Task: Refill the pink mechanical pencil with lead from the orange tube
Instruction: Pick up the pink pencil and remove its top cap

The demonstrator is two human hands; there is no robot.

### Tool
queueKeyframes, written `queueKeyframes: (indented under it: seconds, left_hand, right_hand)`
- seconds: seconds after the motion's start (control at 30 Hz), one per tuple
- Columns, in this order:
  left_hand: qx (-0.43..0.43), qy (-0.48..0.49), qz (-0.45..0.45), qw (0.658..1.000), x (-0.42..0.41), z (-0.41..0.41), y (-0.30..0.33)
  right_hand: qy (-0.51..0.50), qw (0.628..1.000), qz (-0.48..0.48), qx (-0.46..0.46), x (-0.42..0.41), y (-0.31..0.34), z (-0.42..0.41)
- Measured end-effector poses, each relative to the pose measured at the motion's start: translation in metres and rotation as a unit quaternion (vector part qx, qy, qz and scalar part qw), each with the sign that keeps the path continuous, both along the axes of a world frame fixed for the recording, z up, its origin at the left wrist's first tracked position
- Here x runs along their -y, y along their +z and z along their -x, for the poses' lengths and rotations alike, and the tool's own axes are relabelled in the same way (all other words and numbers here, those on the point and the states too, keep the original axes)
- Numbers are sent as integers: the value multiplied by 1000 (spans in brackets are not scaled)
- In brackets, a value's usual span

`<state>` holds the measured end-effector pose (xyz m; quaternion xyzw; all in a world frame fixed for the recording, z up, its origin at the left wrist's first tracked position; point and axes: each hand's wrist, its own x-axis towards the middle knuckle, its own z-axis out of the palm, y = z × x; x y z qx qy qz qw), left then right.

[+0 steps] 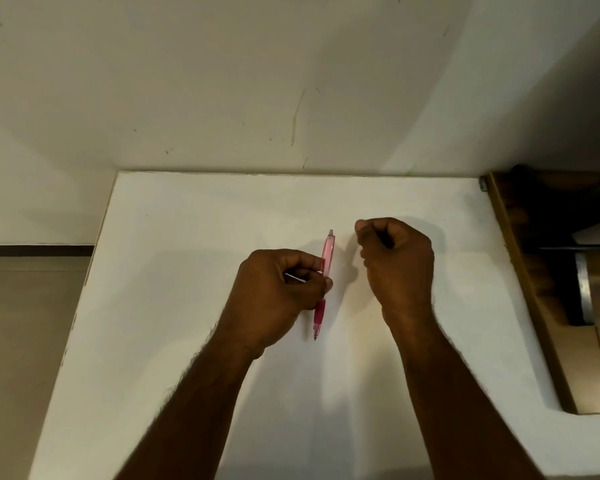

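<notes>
While left hand (278, 289) grips pink pencil (327, 258), wooden shelf (534, 271) flanks white table (187, 237).

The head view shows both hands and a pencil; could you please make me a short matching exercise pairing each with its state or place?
Things:
1. left hand
2. right hand
3. pink pencil
4. white table

States:
A. curled into a loose fist, whether it holds anything cannot be told
B. tip pointing toward the person
C. grips the pencil mid-barrel
D. lies beneath both hands

Pairs: 1-C, 2-A, 3-B, 4-D
</notes>
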<state>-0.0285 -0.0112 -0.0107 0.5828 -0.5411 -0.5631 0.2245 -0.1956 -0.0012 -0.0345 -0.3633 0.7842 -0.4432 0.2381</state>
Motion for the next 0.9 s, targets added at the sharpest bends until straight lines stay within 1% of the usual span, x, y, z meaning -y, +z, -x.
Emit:
queueKeyframes:
  seconds: [0.07, 0.13, 0.2, 0.3, 0.4, 0.43, 0.47, 0.5, 0.53, 0.57, 0.6, 0.7, 0.9]
  left_hand:
    - [-2, 5, -1, 1000, 0, 1, -1]
    - [11, -2, 2, 1000, 0, 4, -2]
    - [25, -12, 4, 1000, -1, 6, -3]
    - [27, -16, 0, 1000, -2, 8, -2]
    - [19, -10, -2, 1000, -1, 7, -1]
    - [14, -8, -3, 1000, -1, 7, 0]
    - [12, -7, -3, 1000, -1, 6, 0]
    - [11, -8, -2, 1000, -1, 6, 0]
    - [11, -9, -1, 1000, -1, 6, 0]
    - [9, -10, -1, 1000, -2, 7, 0]
    - [8, -12, 0, 1000, -2, 7, 0]
    - [10, -20, 5, 1000, -2, 8, -1]
    - [9, -24, -2, 1000, -2, 8, 1]
  right_hand:
    - [27, 990, -40, -132, -3, -6, 2]
    - [36, 974, -77, -210, -4, -11, 2]
    - [39, 962, -103, -249, -2, -14, 1]
    - [47, 960, -111, -253, -2, -13, 0]
    - [34, 970, -75, -227, -3, -4, 4]
    - [24, 980, -52, -189, -3, -1, 7]
    - [17, 992, -27, -124, -2, 3, 10]
    - [19, 999, -7, -41, -1, 6, 12]
    - [30, 999, -1, 37, 0, 9, 12]
    - [49, 995, -7, 92, 0, 12, 10]
    - [70, 991, -19, 116, 0, 13, 7]
    - [102, 987, -39, 115, 0, 12, 1]
    - [101, 991, -13, 87, 2, 10, -1]
